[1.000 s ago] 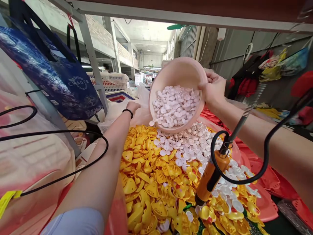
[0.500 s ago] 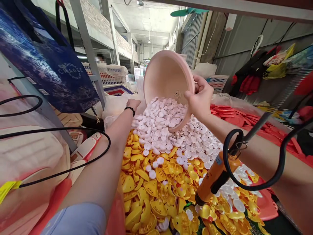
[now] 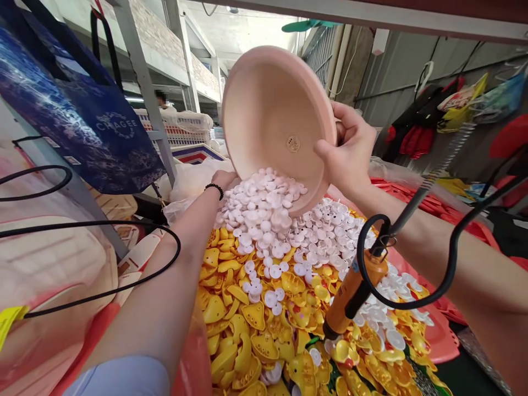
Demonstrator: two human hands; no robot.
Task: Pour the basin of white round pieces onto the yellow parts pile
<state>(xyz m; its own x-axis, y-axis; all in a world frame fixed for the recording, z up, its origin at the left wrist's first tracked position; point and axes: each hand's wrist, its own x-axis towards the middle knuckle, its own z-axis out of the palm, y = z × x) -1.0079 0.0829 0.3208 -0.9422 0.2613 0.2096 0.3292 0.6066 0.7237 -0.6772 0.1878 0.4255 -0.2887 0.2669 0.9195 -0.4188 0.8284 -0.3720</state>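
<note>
Right hand [image 3: 346,148] curled firmly around the rim of a pink plastic basin [image 3: 274,115], thumb on the near side, fingers partly behind the wall. Basin high above the heap and steeply tipped, its inside turned toward the camera. Just below its lower rim, a mound of small white plastic discs [image 3: 264,212], spreading over a bed of yellow moulded plastic pieces [image 3: 251,324]. Left hand [image 3: 223,179] just beside the mound, fingers folded inward, nothing visible in its grasp, a black beaded bracelet [image 3: 213,190] at the wrist. Near the right forearm, an orange handheld tool [image 3: 350,294] on a black cord [image 3: 449,269], its tip over the pile.

By the look of it, a light, stiff, thin-walled basin, probably with a little flex, the rim the surest place for a hold, ideally with 2 hands. Discs apparently light, hard and slick, apt to slide and scatter, so better scooped than pinched.

Farther off, red plastic pieces [image 3: 412,192], a blue tote bag [image 3: 82,121], and a person [image 3: 161,98] near stacked plastic crates [image 3: 177,124].
</note>
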